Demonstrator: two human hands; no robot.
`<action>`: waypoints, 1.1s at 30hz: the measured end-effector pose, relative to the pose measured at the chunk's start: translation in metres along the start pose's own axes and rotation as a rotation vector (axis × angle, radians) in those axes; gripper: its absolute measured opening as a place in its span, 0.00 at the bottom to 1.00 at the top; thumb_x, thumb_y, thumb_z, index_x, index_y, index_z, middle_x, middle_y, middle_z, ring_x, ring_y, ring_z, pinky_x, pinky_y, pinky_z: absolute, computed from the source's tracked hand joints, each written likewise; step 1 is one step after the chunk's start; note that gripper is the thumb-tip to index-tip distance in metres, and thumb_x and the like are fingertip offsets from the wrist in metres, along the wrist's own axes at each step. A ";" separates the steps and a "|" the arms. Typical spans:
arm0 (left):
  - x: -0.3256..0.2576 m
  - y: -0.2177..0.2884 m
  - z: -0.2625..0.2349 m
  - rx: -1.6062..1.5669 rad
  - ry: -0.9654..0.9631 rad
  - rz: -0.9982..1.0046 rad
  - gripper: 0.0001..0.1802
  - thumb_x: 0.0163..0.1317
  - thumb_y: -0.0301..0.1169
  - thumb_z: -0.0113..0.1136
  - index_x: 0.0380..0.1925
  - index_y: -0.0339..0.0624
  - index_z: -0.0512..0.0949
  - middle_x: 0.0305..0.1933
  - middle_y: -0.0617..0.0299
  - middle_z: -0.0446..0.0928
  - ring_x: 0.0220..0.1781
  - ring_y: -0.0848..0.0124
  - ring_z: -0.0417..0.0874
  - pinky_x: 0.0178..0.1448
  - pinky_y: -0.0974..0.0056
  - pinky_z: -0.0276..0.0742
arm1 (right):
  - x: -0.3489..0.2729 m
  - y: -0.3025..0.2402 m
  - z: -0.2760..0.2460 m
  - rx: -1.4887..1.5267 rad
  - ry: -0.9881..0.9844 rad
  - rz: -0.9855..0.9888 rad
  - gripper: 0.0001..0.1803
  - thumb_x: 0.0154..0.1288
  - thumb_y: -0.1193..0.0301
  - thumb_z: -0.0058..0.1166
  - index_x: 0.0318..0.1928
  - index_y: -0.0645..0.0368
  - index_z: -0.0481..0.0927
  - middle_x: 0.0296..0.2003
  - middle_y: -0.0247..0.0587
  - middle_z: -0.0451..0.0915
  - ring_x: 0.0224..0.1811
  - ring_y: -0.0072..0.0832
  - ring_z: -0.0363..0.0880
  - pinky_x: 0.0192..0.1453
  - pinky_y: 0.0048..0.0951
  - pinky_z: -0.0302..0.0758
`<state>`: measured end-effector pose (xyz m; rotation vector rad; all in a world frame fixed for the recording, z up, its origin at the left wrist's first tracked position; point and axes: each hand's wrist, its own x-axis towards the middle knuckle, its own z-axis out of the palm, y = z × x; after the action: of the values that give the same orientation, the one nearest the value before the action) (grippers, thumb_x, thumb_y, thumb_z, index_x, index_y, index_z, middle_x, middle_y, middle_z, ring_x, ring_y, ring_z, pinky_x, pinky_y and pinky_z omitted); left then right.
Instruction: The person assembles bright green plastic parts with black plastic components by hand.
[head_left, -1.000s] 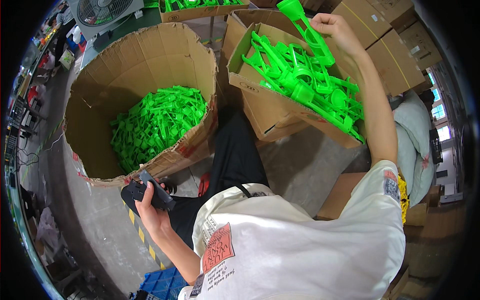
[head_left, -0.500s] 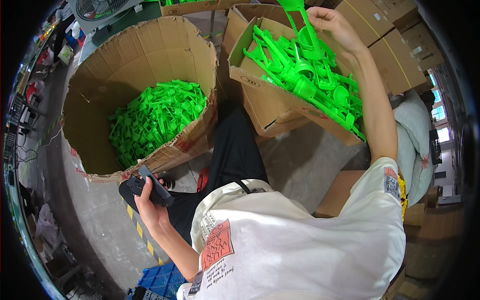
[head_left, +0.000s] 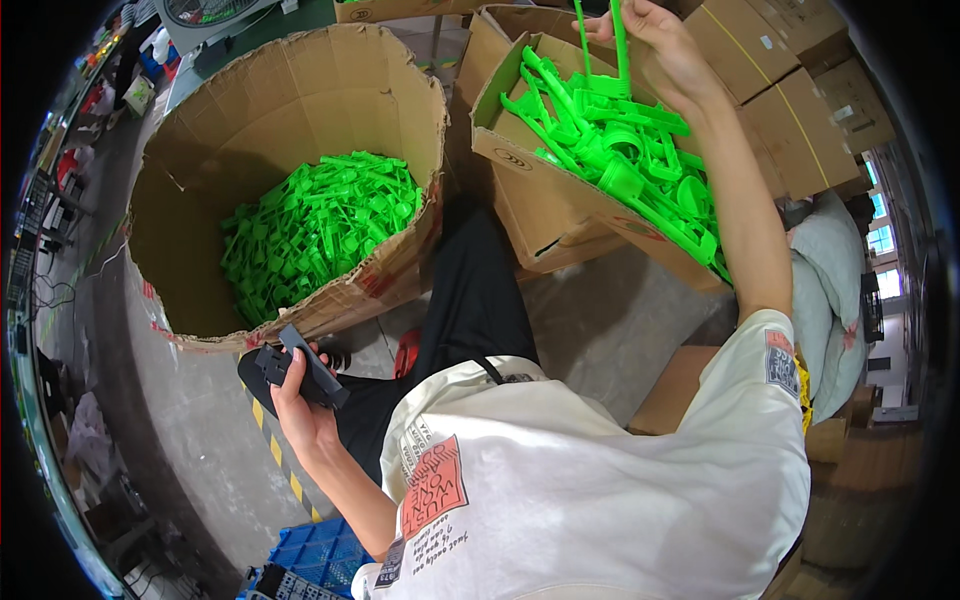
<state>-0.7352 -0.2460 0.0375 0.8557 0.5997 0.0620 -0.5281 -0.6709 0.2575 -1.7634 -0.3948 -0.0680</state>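
Left hand [head_left: 302,400] on a dark grey object [head_left: 318,378], right hand [head_left: 662,42] on a green part [head_left: 621,52]

At the upper left of the frame you have one fan [head_left: 205,12], cut by the top edge. Below it, filling the left half, stands one large rounded carton [head_left: 290,90]; the green pieces [head_left: 325,230] heaped at its bottom are too many and too tangled to count. At the lower left, just beside that carton's near rim, your left hand is closed around the blocky grey object, your thumb across it and some fingertips showing past its far edge; you cannot tell here whether it is one piece or two. One blue crate [head_left: 318,548] sits at the bottom edge, left of centre.

Right of top centre is one open, tilted carton [head_left: 575,197] with a pile of larger green parts [head_left: 622,180], overlapping past counting. Above it, at the top edge, your right hand has its fingers drawn in on one green part, which hangs down over the pile; its top runs out of frame, and you cannot tell whether its lower end touches the others. At the right, at least two pale sacks [head_left: 825,290] lean below stacked boxes [head_left: 795,130], at least three.
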 end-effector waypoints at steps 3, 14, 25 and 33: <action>-0.004 0.000 -0.002 -0.003 0.044 -0.001 0.15 0.61 0.26 0.63 0.48 0.38 0.74 0.37 0.57 0.81 0.35 0.68 0.83 0.39 0.65 0.80 | -0.016 -0.009 0.030 -0.498 0.063 0.042 0.09 0.70 0.67 0.54 0.32 0.56 0.78 0.30 0.28 0.78 0.38 0.20 0.75 0.47 0.25 0.69; -0.007 -0.011 0.028 0.037 -0.022 0.006 0.11 0.56 0.23 0.68 0.38 0.36 0.77 0.32 0.60 0.82 0.29 0.74 0.83 0.32 0.69 0.80 | -0.158 0.061 0.200 -0.606 -0.321 -0.404 0.11 0.48 0.81 0.60 0.34 0.55 0.84 0.32 0.35 0.82 0.25 0.31 0.81 0.28 0.31 0.76; -0.021 0.007 0.066 0.552 -0.455 0.039 0.09 0.48 0.23 0.75 0.27 0.37 0.81 0.25 0.71 0.78 0.25 0.82 0.75 0.30 0.74 0.69 | -0.150 0.075 0.245 -0.252 -0.342 -0.112 0.10 0.65 0.68 0.59 0.35 0.63 0.78 0.22 0.46 0.78 0.23 0.41 0.78 0.26 0.34 0.71; -0.016 -0.012 0.045 0.243 -0.052 0.044 0.16 0.65 0.36 0.63 0.43 0.34 0.79 0.27 0.62 0.78 0.21 0.76 0.73 0.26 0.71 0.68 | -0.141 0.095 0.257 -0.072 0.082 0.024 0.14 0.73 0.69 0.51 0.29 0.64 0.72 0.14 0.34 0.65 0.17 0.17 0.60 0.21 0.27 0.59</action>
<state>-0.7275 -0.2898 0.0593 1.1033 0.5458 0.0064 -0.6752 -0.4736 0.0724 -1.8293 -0.3149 -0.1377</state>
